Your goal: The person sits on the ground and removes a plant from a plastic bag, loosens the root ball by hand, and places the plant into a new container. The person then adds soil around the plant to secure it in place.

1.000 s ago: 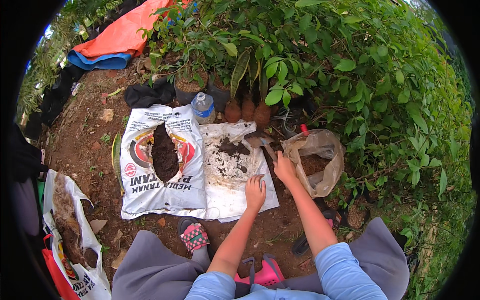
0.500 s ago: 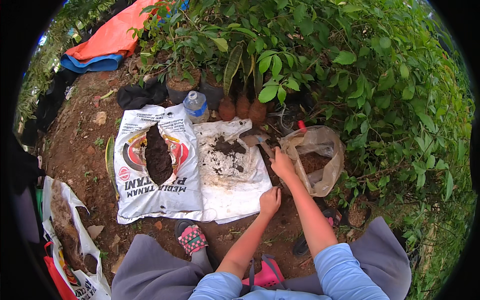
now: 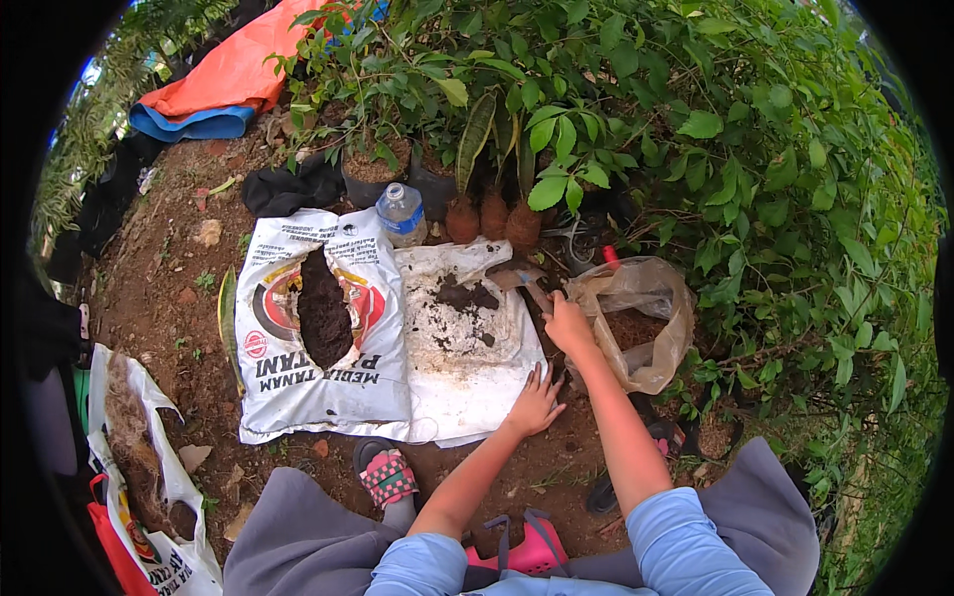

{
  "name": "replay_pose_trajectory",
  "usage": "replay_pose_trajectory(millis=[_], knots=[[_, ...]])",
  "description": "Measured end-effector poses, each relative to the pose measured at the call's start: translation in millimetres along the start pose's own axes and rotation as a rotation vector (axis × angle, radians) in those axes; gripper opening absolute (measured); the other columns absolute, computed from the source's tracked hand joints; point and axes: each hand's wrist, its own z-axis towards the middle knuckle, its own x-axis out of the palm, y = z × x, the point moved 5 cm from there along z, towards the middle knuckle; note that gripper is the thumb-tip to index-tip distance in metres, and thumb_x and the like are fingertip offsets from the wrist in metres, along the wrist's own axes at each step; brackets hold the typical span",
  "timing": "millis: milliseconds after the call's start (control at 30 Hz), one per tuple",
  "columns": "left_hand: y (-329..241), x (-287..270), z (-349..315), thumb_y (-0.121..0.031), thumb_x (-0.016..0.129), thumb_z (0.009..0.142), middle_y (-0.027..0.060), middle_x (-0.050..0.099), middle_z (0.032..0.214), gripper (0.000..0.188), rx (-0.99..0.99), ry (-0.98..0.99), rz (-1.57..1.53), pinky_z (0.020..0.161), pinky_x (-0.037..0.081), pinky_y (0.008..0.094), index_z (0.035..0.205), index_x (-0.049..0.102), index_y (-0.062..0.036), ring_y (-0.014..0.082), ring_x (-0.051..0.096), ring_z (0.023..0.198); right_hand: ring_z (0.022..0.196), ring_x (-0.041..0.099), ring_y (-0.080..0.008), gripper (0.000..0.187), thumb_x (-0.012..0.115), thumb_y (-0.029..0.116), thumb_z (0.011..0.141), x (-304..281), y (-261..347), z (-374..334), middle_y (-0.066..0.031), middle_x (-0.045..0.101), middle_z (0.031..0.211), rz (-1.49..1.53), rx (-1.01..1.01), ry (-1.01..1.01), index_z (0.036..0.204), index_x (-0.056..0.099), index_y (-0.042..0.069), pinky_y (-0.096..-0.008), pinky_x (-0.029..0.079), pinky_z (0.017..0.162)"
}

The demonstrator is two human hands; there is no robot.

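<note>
My right hand (image 3: 568,326) is closed round the handle of a flat-bladed hand tool (image 3: 518,279); its exact kind is hard to make out. The blade rests over the right edge of a flattened white sack (image 3: 477,392), beside dark crumbs of soil (image 3: 465,295). At the sack's lower right corner my left hand (image 3: 537,402) lies with its fingers spread, holding nothing. Just right of my right hand stands a translucent plastic bag (image 3: 668,360), rolled open, with brown fibrous stuff inside. A printed white bag (image 3: 383,402), torn open over dark potting soil (image 3: 324,313), lies on the left.
A water bottle (image 3: 401,213) stands behind the sacks, next to brown root balls (image 3: 494,217) with upright striped leaves. Leafy shrubs (image 3: 755,189) crowd the back and right. Another torn bag (image 3: 97,417) lies at lower left. An orange tarpaulin (image 3: 234,70) is at far left.
My left hand has gone from a loose curl to spread fingers laid at the sack's corner. My right hand keeps its grip on the tool. The whole view has shifted slightly.
</note>
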Motion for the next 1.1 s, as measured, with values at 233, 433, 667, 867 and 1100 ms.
replay_pose_trajectory(millis=[233,433,667,867,1100], knots=[[-5.5,-27.9,-12.6,-0.016,0.052,0.078,0.0082,0.053,0.111,0.028,-0.051,-0.332,-0.258,0.096,0.033,0.0408,0.104,0.053,-0.0054,0.0256,0.044,0.112,0.090,0.055,-0.0401,0.035,0.057,0.009,0.079,-2.5,5.1,1.4,-0.0258,0.059,0.092,-0.018,-0.001,0.008,0.110,0.047,-0.001,-0.0441,0.044,0.075],[64.1,-26.8,-10.3,-0.051,0.042,0.084,0.0314,0.005,0.140,0.080,-0.626,-0.138,0.101,0.105,0.010,0.0532,0.135,0.019,0.0070,0.0471,0.003,0.130,0.092,0.055,-0.0401,0.037,0.058,0.010,0.078,-0.5,13.7,-0.9,-0.0262,0.058,0.093,-0.035,0.008,0.008,0.111,0.046,-0.002,-0.0439,0.044,0.077],[-14.0,10.2,-22.6,-0.038,0.043,0.086,0.0205,0.034,0.131,0.050,0.072,0.064,-0.204,0.103,0.023,0.0471,0.123,0.042,-0.0028,0.0380,0.025,0.126,0.093,0.054,-0.0405,0.037,0.059,0.009,0.078,-0.6,16.1,1.7,-0.0258,0.058,0.094,-0.037,0.033,0.039,0.110,0.046,-0.003,-0.0440,0.044,0.077],[48.7,-73.3,-19.3,-0.022,0.052,0.081,0.0115,0.044,0.125,0.042,-0.279,-0.403,-0.073,0.100,0.027,0.0438,0.119,0.044,-0.0049,0.0280,0.036,0.120,0.091,0.055,-0.0405,0.036,0.059,0.010,0.077,5.0,1.9,7.7,-0.0262,0.059,0.091,-0.045,0.020,0.003,0.108,0.046,-0.003,-0.0452,0.044,0.077],[156.8,-82.1,-96.7,-0.028,0.050,0.083,0.0174,0.026,0.139,0.058,-0.714,-0.289,0.156,0.103,0.023,0.0456,0.129,0.032,0.0032,0.0319,0.020,0.131,0.085,0.058,-0.0410,0.031,0.054,0.007,0.076,8.0,32.5,-4.6,-0.0274,0.059,0.086,-0.143,0.000,-0.015,0.105,0.047,-0.004,-0.0456,0.047,0.076]])
